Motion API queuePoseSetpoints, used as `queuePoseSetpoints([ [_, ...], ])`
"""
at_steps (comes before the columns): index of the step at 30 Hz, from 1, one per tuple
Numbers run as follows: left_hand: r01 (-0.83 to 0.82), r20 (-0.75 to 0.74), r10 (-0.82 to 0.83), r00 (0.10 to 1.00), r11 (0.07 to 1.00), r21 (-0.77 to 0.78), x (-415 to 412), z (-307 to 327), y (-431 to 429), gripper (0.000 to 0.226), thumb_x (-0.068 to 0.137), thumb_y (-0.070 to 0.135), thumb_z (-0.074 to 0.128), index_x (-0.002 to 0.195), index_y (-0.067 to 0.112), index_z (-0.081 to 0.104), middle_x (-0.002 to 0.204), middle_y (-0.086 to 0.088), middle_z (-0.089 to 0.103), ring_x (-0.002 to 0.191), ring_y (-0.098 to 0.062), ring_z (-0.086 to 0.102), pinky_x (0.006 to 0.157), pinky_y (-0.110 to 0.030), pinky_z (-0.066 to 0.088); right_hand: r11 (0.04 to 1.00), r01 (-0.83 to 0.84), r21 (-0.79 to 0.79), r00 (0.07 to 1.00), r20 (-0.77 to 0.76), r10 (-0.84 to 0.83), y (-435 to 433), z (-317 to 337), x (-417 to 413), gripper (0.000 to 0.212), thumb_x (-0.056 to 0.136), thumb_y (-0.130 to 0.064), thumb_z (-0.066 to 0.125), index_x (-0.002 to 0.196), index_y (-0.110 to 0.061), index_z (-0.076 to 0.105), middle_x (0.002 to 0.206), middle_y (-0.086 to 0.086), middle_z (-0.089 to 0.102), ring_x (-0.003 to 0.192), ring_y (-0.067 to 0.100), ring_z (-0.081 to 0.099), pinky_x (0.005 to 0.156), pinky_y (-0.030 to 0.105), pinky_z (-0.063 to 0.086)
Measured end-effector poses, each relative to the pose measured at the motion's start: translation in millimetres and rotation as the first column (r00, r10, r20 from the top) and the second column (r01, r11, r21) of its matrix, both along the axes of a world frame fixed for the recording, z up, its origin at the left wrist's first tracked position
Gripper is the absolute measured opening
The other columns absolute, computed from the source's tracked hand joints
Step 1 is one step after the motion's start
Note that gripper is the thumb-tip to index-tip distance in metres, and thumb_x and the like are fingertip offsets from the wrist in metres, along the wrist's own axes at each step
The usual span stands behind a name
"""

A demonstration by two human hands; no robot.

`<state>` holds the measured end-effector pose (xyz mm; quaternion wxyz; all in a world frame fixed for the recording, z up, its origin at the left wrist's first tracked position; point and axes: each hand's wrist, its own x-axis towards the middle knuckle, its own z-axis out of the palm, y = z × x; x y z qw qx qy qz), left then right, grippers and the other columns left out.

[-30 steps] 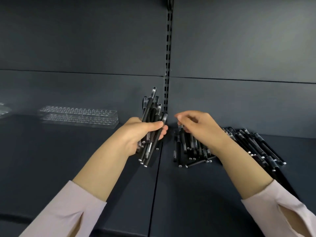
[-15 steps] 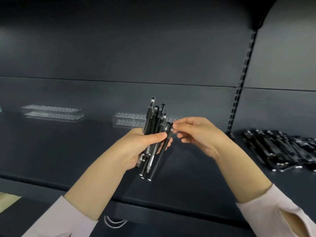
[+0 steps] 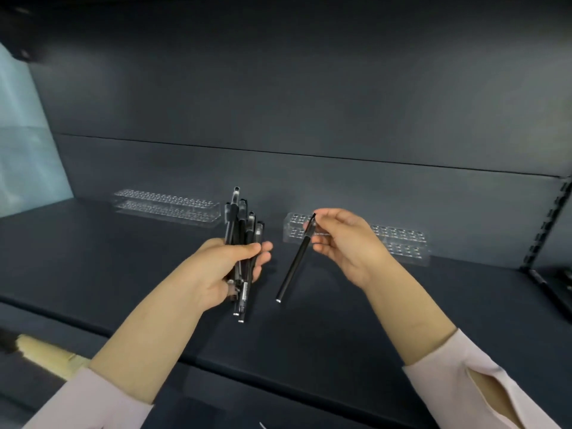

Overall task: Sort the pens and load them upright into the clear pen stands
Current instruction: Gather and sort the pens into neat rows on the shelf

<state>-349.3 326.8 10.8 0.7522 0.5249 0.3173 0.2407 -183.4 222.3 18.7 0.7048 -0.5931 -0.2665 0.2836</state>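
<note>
My left hand [image 3: 223, 267] grips a bundle of several black pens [image 3: 243, 230], held roughly upright above the dark shelf. My right hand [image 3: 346, 243] pinches the top end of a single black pen [image 3: 294, 267], which hangs slanting down and to the left, clear of the bundle. Right behind my right hand stands a clear pen stand [image 3: 399, 243] with rows of holes, partly hidden by the hand. A second clear pen stand [image 3: 167, 205] stands further left at the back of the shelf. No pens show in either stand.
The dark shelf [image 3: 123, 274] runs the full width, with a dark back panel behind it. At the far right, past a slotted upright [image 3: 548, 224], the end of the loose pen pile [image 3: 544, 283] shows. A pale panel closes the left side.
The view has swung left, so the pen pile slid to the right edge and both stands came into view. My right hand has pulled one pen out of the bundle and away to the right.
</note>
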Motion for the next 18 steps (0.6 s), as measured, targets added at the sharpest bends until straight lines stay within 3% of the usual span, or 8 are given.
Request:
queuePoseSetpoints([
  [3,-0.027,-0.001,0.027,1.0,1.0,-0.009,-22,-6,41,0.016,0.09,-0.003,0.062,0.105,-0.002,0.067,0.099,-0.008,0.077,0.076,-0.01,0.074,0.057,-0.021,0.057,0.999,-0.033,-0.005,0.999,0.01,0.033,35,-1,-14,0.008,0.097,-0.013,0.054,0.1,-0.013,0.062,0.072,-0.001,0.073,0.054,0.008,0.057,0.059,0.022,0.054],
  [9,-0.005,0.015,0.005,1.0,1.0,0.0,-58,-13,128,0.017,0.083,0.002,0.071,0.1,0.001,0.074,0.1,-0.009,0.076,0.088,-0.016,0.074,0.062,-0.023,0.059,1.0,-0.013,-0.025,0.998,0.06,0.015,104,3,-41,0.009,0.096,-0.011,0.055,0.097,-0.011,0.064,0.075,0.002,0.074,0.054,0.006,0.057,0.057,0.019,0.053],
  [12,0.045,0.003,-0.045,0.999,0.999,-0.013,-67,-15,174,0.01,0.083,0.005,0.071,0.091,0.001,0.077,0.102,-0.01,0.076,0.093,-0.021,0.074,0.068,-0.031,0.062,0.999,0.027,-0.037,0.998,0.053,-0.025,140,0,-58,0.009,0.096,-0.011,0.055,0.096,-0.011,0.065,0.074,0.002,0.073,0.054,0.005,0.057,0.058,0.019,0.054],
  [18,0.105,-0.04,-0.106,0.994,0.994,-0.02,-77,-9,258,0.01,0.088,0.006,0.068,0.092,0.001,0.076,0.093,-0.011,0.077,0.077,-0.017,0.075,0.056,-0.022,0.058,0.99,0.13,-0.056,0.991,0.042,-0.128,215,-5,-90,0.009,0.096,-0.011,0.056,0.094,-0.011,0.065,0.071,-0.001,0.07,0.053,0.006,0.057,0.057,0.02,0.054],
])
